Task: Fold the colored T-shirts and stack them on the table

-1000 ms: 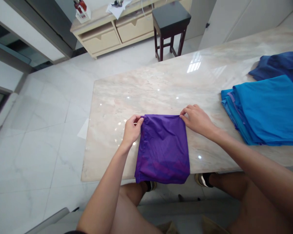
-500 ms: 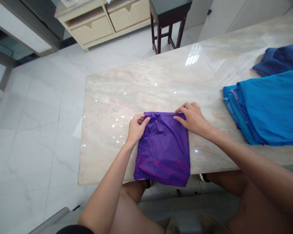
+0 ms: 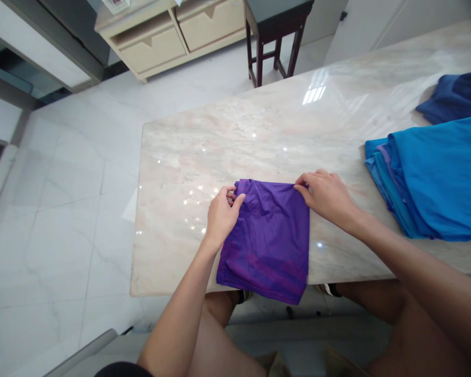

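A folded purple garment (image 3: 269, 241) lies on the marble tabletop, its near edge hanging a little past the table's front edge. At its far left corner, my left hand (image 3: 224, 212) grips the cloth between thumb and fingers. The far right corner is pinched by my right hand (image 3: 325, 195), thumb against fingertips. Wrinkles run across the upper part of the cloth between the two hands. The garment's exact kind cannot be made out in its folded state.
On the right of the marble table (image 3: 188, 146) lies a stack of folded blue cloth (image 3: 447, 178), with a dark blue cloth (image 3: 455, 97) behind it. A dark stool (image 3: 278, 26) stands beyond the far edge, near a cream cabinet (image 3: 153, 52). My legs are under the front edge.
My right hand has moved to the right and now pinches the garment's far right corner. My left hand stays at the left corner, where the cloth's edge has shifted. The whole view has drifted slightly.
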A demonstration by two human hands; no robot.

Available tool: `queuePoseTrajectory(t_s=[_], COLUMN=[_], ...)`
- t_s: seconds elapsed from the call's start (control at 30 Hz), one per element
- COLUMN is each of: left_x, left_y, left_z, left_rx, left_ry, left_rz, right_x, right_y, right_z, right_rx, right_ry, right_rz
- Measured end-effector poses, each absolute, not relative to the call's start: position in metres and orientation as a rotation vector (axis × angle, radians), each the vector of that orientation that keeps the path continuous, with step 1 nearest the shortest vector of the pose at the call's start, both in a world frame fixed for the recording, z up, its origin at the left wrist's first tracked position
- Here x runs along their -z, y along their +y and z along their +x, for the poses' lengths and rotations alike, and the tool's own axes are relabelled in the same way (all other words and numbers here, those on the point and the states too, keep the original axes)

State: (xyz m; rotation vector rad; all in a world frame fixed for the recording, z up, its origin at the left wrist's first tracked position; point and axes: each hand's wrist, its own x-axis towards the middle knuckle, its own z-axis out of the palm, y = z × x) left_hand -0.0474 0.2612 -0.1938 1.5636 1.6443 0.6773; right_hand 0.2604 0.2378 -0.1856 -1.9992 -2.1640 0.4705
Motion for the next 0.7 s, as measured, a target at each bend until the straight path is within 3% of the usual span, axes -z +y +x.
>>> queuePoseTrajectory(t_s=[0.5, 0.7], left_x=[0.190, 0.198], left_y=[0.269, 0.291], left_z=[-0.046, -0.050], left_rx=[-0.488, -0.688], left_ry=[1.882, 1.736], left_rz=[1.670, 1.577], right_x=[0.202, 0.204], right_y=[0.238, 0.238], right_z=[0.278, 0.278], right_rx=[-0.507, -0.519], right_ry=[-2.238, -2.136], right_rz=[-1.913, -1.940])
